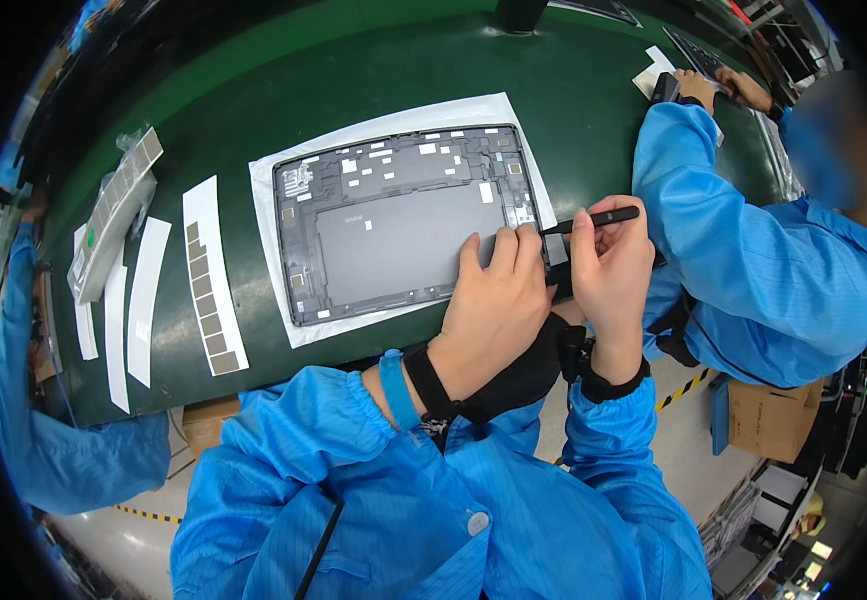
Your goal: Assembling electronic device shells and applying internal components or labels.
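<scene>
Work with a slim black pen-shaped tool [565, 227] at the three o'clock edge of a flat grey rectangular device shell [393, 250] seemed in hand in the head view. The shell lay on a white sheet [271, 200], toward eleven o'clock from both hands. The right hand [608, 265] gripped the tool; the left hand [498, 305] bent its fingers onto the shell's four o'clock corner, whether pinching anything I couldn't tell. The next move probably called for a steady shell and a precise tip. Fingers hid that corner; the tool's tip was hard to make out.
</scene>
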`<action>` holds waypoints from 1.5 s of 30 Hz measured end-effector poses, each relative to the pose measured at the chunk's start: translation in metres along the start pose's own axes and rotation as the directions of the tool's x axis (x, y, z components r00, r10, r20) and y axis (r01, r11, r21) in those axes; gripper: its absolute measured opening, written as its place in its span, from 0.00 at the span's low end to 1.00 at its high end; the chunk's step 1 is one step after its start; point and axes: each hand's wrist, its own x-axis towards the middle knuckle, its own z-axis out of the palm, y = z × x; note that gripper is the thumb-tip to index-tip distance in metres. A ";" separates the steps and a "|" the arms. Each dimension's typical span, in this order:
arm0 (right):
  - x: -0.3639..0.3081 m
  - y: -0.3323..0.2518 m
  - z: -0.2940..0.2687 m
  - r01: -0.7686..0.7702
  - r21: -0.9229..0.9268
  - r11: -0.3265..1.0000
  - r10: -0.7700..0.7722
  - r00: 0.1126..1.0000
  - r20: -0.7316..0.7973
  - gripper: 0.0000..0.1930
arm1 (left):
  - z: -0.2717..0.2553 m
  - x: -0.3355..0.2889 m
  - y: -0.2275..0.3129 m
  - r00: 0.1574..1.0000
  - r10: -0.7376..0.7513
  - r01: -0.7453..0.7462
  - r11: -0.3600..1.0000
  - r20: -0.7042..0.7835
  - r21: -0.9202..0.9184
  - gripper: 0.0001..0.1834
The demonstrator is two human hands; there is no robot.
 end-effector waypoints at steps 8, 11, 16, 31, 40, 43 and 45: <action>-0.004 -0.008 -0.015 0.111 -0.059 0.992 -0.122 0.967 -0.225 0.09 | -0.006 0.007 -0.004 0.989 0.100 -0.108 0.992 0.108 0.071 0.19; -0.004 -0.044 -0.041 0.218 0.109 0.970 -0.133 0.847 -0.515 0.06 | -0.005 0.002 -0.003 0.990 0.084 -0.094 0.991 0.109 0.092 0.22; -0.017 -0.012 -0.037 0.110 0.253 0.961 -0.001 0.919 -0.395 0.07 | -0.055 -0.024 -0.034 0.991 -0.121 0.103 0.962 -0.057 -0.255 0.24; 0.001 -0.003 0.007 0.185 -0.637 0.749 0.049 0.942 0.331 0.16 | -0.072 -0.079 -0.134 0.757 -0.654 0.614 0.720 0.018 0.324 0.18; -0.011 -0.009 0.014 0.204 -0.605 0.769 -0.031 0.958 0.285 0.12 | -0.077 -0.066 -0.151 0.808 -0.580 0.590 0.790 -0.108 0.167 0.08; -0.016 -0.014 0.014 0.120 -0.513 0.850 0.042 0.955 0.293 0.13 | -0.112 -0.033 -0.154 0.775 -0.621 0.613 0.784 -0.121 -0.096 0.10; -0.016 -0.017 0.018 0.089 -0.414 0.906 -0.001 0.979 0.206 0.13 | -0.123 -0.008 -0.175 0.819 -0.547 0.529 0.837 -0.173 -0.141 0.12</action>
